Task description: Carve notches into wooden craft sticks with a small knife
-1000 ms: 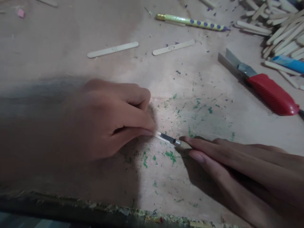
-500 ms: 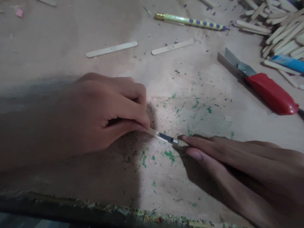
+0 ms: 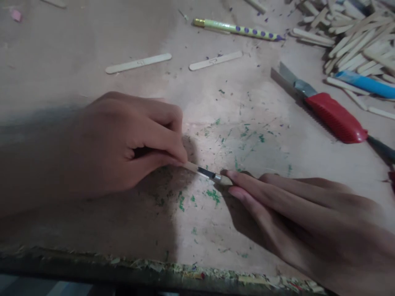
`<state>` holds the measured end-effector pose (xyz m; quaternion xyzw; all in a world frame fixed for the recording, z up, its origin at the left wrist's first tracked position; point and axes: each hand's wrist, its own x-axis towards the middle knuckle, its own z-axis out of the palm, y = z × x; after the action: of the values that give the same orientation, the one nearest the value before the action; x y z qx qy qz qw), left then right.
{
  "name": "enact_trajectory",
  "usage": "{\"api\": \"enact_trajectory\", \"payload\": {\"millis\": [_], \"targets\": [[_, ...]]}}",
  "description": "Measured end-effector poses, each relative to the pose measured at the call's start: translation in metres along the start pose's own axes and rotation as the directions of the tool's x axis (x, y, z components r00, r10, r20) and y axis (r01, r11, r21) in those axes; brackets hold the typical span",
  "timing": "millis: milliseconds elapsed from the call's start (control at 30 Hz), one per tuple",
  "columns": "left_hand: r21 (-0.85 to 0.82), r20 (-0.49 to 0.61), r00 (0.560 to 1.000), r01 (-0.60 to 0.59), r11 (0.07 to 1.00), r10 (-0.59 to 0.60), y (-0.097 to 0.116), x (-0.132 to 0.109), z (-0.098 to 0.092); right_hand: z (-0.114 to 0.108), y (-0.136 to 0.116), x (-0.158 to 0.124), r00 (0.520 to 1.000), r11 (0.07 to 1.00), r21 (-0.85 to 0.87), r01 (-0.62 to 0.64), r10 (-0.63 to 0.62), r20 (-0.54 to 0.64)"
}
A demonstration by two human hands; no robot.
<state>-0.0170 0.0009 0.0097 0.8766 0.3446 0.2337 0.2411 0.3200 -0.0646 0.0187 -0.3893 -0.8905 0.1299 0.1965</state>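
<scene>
My left hand (image 3: 138, 142) pinches a flat wooden craft stick (image 3: 191, 166) between thumb and forefinger, close to the tabletop. Most of that stick is hidden under the fingers and a blade. In my right hand (image 3: 286, 209) is a small carving knife (image 3: 219, 178) with a metal collar and a pale handle, held between thumb and fingers. Its dark blade lies along the stick, pointing towards my left fingertips. Green flecks (image 3: 212, 196) are scattered on the wood around both hands.
Two craft sticks with drawn marks, a left one (image 3: 138, 63) and a right one (image 3: 216, 61), lie beyond my hands. Past them is a yellow-green pencil (image 3: 237, 29). A red-handled cutter (image 3: 336, 117), a blue tool (image 3: 368, 83) and a stick pile (image 3: 361, 45) occupy the right.
The whole view has shifted, so everything appears slightly further left. Both hands keep their grips, with the knife blade still against the craft stick.
</scene>
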Motion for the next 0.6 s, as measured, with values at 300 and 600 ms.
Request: {"api": "enact_trajectory", "payload": {"millis": [300,600], "targets": [[0.000,-0.020,1.000,0.013,1.000,-0.013,0.002,-0.004,0.002,-0.003,-0.005,0.005,0.997,0.997,0.026,-0.079,0.079,0.013],[0.030,-0.003,0.999,0.048,0.998,-0.048,0.007,-0.001,0.000,-0.018,-0.009,0.008,0.990,0.990,0.074,-0.123,0.117,0.079]]}}
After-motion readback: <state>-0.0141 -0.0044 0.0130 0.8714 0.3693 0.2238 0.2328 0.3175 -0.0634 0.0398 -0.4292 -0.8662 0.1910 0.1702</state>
